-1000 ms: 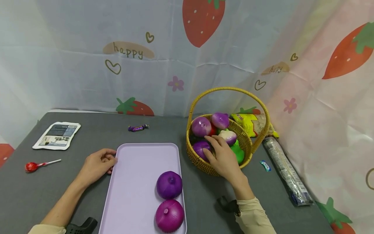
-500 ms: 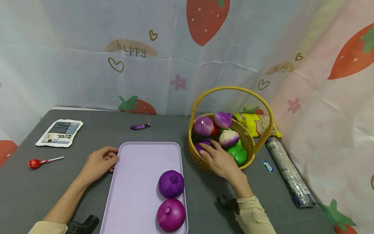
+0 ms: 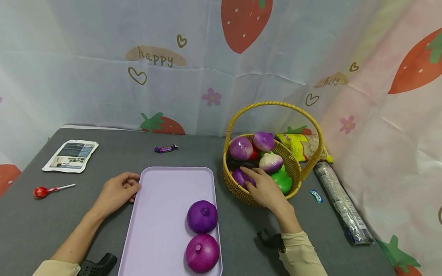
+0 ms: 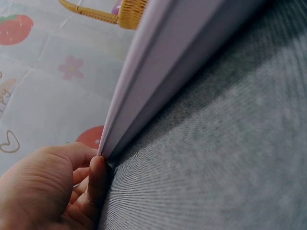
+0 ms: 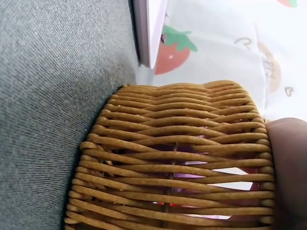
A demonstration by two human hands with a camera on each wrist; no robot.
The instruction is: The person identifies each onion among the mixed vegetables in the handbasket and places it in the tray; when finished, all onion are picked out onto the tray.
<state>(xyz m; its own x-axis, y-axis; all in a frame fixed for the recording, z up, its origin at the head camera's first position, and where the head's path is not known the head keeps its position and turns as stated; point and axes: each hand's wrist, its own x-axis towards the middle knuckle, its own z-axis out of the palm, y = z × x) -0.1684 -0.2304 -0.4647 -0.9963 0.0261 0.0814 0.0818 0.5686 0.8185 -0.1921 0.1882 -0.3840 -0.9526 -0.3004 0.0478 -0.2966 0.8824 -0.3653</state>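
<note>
My right hand [image 3: 267, 191] reaches over the front rim of the yellow wicker basket [image 3: 241, 193]. Its thumb and fingers are curled about a purple toy onion [image 3: 240, 177] inside. In the right wrist view, the basket's woven side [image 5: 168, 143] hides most of the contents, with part of the hand [image 5: 290, 163] at the rim. My left hand [image 3: 117, 193] pinches the left edge of the lilac tray [image 3: 162, 214]; the left wrist view shows thumb and finger meeting at its rim. On the tray's right side sit a dark purple onion [image 3: 202, 217] and a magenta onion [image 3: 202, 253].
More toy vegetables fill the basket, including a white-and-purple turnip [image 3: 271, 163] and a green pepper [image 3: 282, 182]. Its tall handle [image 3: 272, 103] arches overhead. Around lie a lollipop [image 3: 41, 193], a white pouch [image 3: 70, 156], wrapped candies [image 3: 165, 149], a yellow bag [image 3: 293, 145] and a long silvery packet [image 3: 343, 203].
Inside the basket, my right hand has shifted and its fingers have closed in around the purple onion. My left hand has stayed at the tray's edge.
</note>
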